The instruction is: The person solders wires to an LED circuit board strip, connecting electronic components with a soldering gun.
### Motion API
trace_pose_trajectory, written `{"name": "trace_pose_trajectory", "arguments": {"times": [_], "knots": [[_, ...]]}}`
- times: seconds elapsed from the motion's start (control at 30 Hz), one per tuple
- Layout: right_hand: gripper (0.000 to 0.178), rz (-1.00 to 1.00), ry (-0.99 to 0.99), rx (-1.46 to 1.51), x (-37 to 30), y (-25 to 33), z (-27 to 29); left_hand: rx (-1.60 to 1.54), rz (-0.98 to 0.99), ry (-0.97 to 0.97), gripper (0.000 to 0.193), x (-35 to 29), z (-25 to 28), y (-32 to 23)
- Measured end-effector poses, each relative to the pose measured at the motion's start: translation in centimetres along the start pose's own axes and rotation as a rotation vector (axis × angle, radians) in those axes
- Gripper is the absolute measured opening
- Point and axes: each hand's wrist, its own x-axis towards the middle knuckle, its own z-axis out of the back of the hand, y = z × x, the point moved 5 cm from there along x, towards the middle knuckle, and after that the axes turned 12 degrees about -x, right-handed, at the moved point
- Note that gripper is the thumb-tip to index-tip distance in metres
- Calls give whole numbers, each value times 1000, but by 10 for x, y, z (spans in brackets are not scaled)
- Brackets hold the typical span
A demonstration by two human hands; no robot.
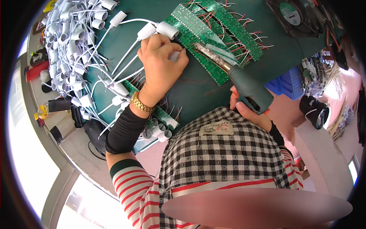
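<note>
In my right hand is a soldering iron with a dark green handle, gripped low down. Its worn, tarnished metal barrel points up and left over the green circuit boards, close to my left fingers. My left hand is closed in a pinch at the boards' left edge; what the fingertips hold is too small to make out. Just beyond those fingers lie white cylindrical sockets with white cables. Several boards overlap, with red and white wires sticking out.
A large heap of white cabled sockets covers the table's left side. More sockets and a board strip lie near my left forearm. At the far right stands a black fan; a blue bin sits beyond the table's right edge.
</note>
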Motion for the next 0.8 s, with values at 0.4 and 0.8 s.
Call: {"name": "trace_pose_trajectory", "arguments": {"times": [0.4, 0.8], "knots": [[27, -56, 87, -39, 3, 5, -5, 63, 4, 11, 12, 1, 1, -4], [24, -19, 131, -65, 4, 10, -5, 14, -37, -23, 12, 1, 1, -3]]}}
